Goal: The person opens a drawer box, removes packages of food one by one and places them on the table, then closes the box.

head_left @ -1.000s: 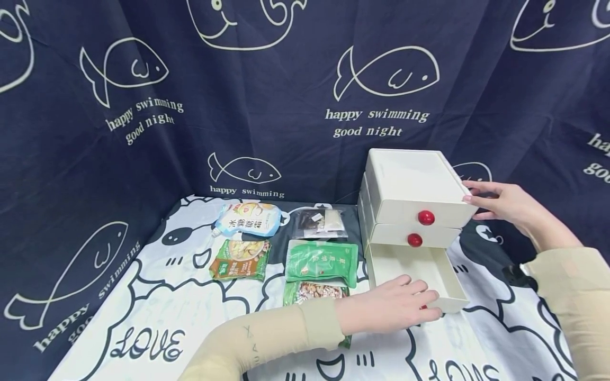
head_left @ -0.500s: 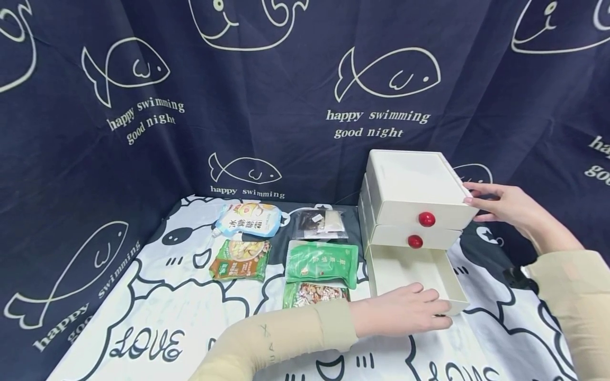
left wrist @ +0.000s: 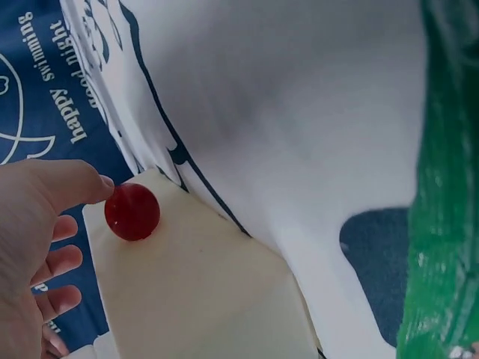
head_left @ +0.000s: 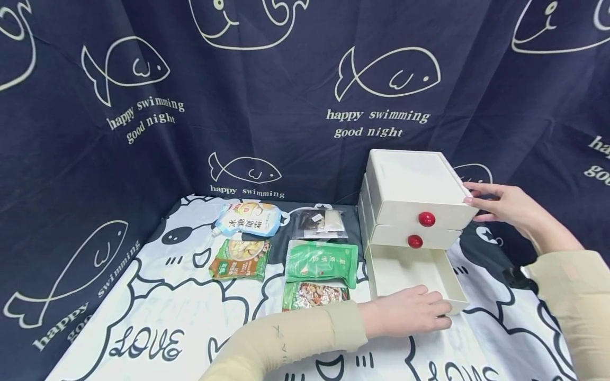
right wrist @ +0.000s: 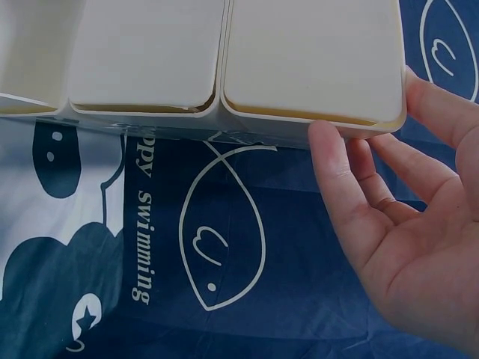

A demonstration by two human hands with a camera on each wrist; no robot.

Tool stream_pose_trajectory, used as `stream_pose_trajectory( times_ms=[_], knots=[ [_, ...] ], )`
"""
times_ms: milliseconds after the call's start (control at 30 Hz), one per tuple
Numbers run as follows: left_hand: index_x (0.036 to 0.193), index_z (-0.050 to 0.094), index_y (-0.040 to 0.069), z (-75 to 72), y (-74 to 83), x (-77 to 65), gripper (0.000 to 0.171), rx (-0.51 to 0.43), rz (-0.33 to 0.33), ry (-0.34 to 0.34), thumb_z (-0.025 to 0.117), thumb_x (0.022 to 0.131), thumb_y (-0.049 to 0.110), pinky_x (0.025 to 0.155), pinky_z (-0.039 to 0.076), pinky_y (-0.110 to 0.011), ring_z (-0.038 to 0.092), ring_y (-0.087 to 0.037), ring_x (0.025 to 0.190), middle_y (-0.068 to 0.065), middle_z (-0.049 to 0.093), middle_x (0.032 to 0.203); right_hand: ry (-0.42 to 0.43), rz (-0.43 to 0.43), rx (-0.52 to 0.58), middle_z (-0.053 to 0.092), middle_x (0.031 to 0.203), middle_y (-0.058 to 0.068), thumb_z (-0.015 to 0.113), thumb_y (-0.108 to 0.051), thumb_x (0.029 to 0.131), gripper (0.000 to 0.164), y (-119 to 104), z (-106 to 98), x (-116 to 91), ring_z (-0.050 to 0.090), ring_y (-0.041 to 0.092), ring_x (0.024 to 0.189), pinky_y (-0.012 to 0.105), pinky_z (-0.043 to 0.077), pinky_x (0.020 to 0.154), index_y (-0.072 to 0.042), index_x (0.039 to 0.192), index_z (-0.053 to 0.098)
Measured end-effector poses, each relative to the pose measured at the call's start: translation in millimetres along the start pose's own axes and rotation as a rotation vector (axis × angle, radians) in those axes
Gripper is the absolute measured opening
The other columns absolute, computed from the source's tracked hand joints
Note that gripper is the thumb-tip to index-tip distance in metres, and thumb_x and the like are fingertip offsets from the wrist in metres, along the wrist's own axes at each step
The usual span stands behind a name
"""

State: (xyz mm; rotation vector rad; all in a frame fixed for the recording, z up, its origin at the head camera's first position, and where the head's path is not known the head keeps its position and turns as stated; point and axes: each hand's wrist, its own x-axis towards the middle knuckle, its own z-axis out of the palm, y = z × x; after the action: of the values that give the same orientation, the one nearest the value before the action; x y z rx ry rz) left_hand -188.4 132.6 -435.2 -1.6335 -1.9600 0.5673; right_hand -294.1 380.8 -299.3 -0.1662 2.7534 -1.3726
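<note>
A white three-drawer cabinet (head_left: 410, 177) stands at the right, its bottom drawer (head_left: 456, 307) pulled out and its upper two closed. At that drawer's front is my left hand (head_left: 405, 313). Seen from the left wrist, its thumb (left wrist: 82, 183) touches the red knob (left wrist: 132, 212), while the other fingers lie loosely bent past the drawer's upper edge. My right hand (head_left: 517, 211) rests against the right side of the cabinet's top unit. In the right wrist view its thumb and fingers lie fairly straight along the casing's edge.
To the left lie a green pouch (head_left: 321, 262), a packet with a food picture (head_left: 314, 293) partly behind my left sleeve, a green-brown packet (head_left: 240, 259), a blue-white spouted pouch (head_left: 250, 219) and a clear bag (head_left: 319, 224). A dark fish-print curtain (head_left: 286, 106) hangs behind.
My left hand has shifted slightly right along the bottom drawer's front, covering the knob in the head view. The drawer and my right hand stay almost where they were.
</note>
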Motion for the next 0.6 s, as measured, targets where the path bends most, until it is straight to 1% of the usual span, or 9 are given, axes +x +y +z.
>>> stream_pose_trajectory(
  times_ms=[167, 333, 600],
  knots=[
    [0.118, 0.051, 0.034, 5.4, 3.2, 5.6, 0.029, 0.01, 0.023, -0.037, 0.031, 0.1, 0.023, 0.078, 0.035, -0.021, 0.045, -0.008, 0.108, 0.014, 0.05, 0.117, -0.002, -0.013, 0.018, 0.054, 0.092, -0.034, 0.065, -0.021, 0.089, 0.068, 0.6, -0.4, -0.4, 0.062, -0.005, 0.077, 0.024, 0.056, 0.065, 0.009, 0.14, 0.033],
    [0.118, 0.051, 0.036, 9.5, 6.2, 9.8, 0.029, 0.022, 0.028, -0.064, 0.031, 0.1, 0.024, 0.08, 0.035, -0.02, 0.044, -0.007, 0.11, 0.015, 0.049, 0.118, 0.003, -0.014, 0.005, 0.054, 0.09, -0.034, 0.066, -0.022, 0.088, 0.069, 0.4, -0.2, -0.2, 0.062, -0.005, 0.077, 0.024, 0.056, 0.065, 0.009, 0.14, 0.033],
    [0.113, 0.054, 0.035, 15.7, 10.3, 12.3, 0.028, 0.045, 0.039, -0.026, 0.033, 0.099, 0.024, 0.08, 0.034, -0.021, 0.046, -0.006, 0.106, 0.015, 0.053, 0.115, 0.009, -0.006, -0.023, 0.054, 0.089, -0.033, 0.066, -0.025, 0.088, 0.07, -0.2, 0.2, -0.3, 0.061, -0.005, 0.077, 0.025, 0.056, 0.066, 0.008, 0.141, 0.033]
  ],
)
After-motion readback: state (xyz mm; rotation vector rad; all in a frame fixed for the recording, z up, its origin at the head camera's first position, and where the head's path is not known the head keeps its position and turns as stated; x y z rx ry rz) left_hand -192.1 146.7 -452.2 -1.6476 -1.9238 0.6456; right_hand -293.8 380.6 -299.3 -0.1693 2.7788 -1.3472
